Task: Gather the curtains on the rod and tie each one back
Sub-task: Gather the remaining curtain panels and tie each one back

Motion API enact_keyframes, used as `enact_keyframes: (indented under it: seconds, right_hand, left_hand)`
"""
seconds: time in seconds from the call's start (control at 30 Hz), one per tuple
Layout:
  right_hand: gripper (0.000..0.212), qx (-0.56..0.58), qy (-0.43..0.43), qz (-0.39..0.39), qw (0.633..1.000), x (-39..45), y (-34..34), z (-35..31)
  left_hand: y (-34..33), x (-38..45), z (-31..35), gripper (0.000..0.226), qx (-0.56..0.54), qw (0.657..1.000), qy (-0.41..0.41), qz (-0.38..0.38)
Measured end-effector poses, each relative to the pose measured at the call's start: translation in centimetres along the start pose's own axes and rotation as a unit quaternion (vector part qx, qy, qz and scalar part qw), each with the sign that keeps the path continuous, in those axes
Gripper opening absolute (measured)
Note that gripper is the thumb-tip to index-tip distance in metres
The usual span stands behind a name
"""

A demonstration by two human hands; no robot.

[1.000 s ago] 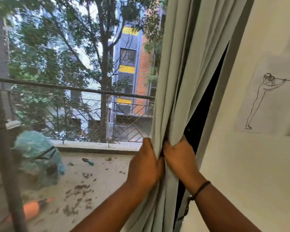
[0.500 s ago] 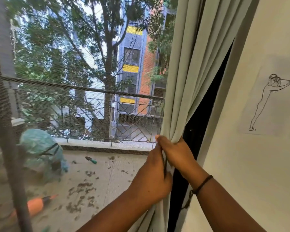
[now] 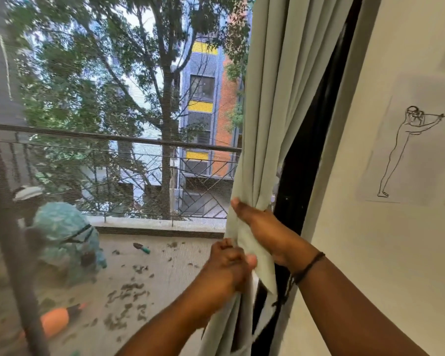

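Hanging from above, the pale green curtain (image 3: pixel 275 104) runs top to bottom at the right edge of a screened window (image 3: pixel 113 150), beside a cream wall (image 3: pixel 370 253) carrying a line drawing (image 3: pixel 406 150). The right hand (image 3: pixel 265 227) clamps the bunched folds; just below, the left hand (image 3: pixel 229 265) pinches the curtain's loose edge. A balcony floor (image 3: pixel 152 278) lies outside.

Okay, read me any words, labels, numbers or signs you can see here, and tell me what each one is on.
None can be read.
The paper sheet on the wall bears only a line drawing of a figure, no lettering.
The building across the way shows yellow panels without text.
The curtain is plain.
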State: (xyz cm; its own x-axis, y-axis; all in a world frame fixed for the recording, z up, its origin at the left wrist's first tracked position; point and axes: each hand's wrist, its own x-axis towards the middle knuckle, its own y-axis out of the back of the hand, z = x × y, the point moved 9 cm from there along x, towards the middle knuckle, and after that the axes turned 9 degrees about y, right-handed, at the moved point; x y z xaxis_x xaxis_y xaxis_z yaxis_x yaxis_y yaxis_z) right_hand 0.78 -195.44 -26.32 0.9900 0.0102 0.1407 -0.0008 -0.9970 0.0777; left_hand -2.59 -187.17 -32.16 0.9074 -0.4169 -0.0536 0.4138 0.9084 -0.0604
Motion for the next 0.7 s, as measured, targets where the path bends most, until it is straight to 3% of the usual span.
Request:
enact_keyframes:
  seconds: [0.03, 0.1, 0.13, 0.17, 0.23, 0.3, 0.33, 0.4, 0.47, 0.57, 0.63, 0.7]
  right_hand:
    - [0.059, 0.008, -0.007, -0.050, 0.999, -0.3, -0.6, -0.2]
    - [0.043, -0.035, -0.004, -0.141, 0.989, -0.9, -1.0, -0.1]
    - [0.033, -0.067, 0.007, -0.149, 0.987, -0.8, -0.4, -0.1]
    - [0.028, -0.088, 0.016, -0.145, 0.985, -0.8, 0.4, 0.0]
    - [0.042, -0.090, 0.043, -0.145, 0.984, -0.2, 2.3, 0.0]
    - [0.052, -0.096, 0.074, -0.130, 0.984, 0.1, 3.6, -0.5]
    - [0.052, -0.102, 0.089, -0.126, 0.983, 0.1, 4.7, -0.6]
    - [0.041, -0.113, 0.108, -0.129, 0.979, 0.1, 6.3, -0.6]
    - [0.032, -0.107, 0.118, -0.148, 0.976, -0.2, 6.5, -0.7]
    - [0.025, -0.144, 0.150, -0.159, 0.965, -0.6, 6.8, -1.2]
    - [0.010, -0.254, 0.192, -0.151, 0.936, -0.6, 7.4, -1.8]
    - [0.023, -0.359, 0.215, -0.133, 0.898, -0.7, 8.5, -2.1]
  left_hand:
    - [0.1, 0.3, 1.0, 0.008, 0.130, 0.986, -0.071, 0.080]
    - [-1.2, 0.3, 2.7, 0.019, 0.366, 0.890, -0.191, 0.196]
    - [-2.0, 0.4, 2.9, 0.025, 0.432, 0.844, -0.222, 0.230]
    - [-2.8, 0.3, 2.9, 0.029, 0.471, 0.814, -0.232, 0.250]
    - [-4.0, 0.3, 2.8, 0.036, 0.523, 0.769, -0.237, 0.279]
    - [-4.1, 0.2, 2.2, 0.048, 0.545, 0.749, -0.242, 0.289]
    - [-4.1, 0.4, 1.8, 0.053, 0.520, 0.757, -0.253, 0.303]
    - [-3.1, 0.6, 1.5, 0.067, 0.387, 0.831, -0.231, 0.326]
    - [-2.7, 1.8, 1.4, 0.085, 0.295, 0.875, -0.173, 0.344]
    - [-4.0, 4.2, 2.3, 0.104, 0.238, 0.897, -0.149, 0.340]
    - [-3.2, 5.5, 2.2, 0.099, 0.207, 0.904, -0.126, 0.352]
    - [-1.6, 6.3, 1.6, 0.086, 0.229, 0.892, -0.089, 0.379]
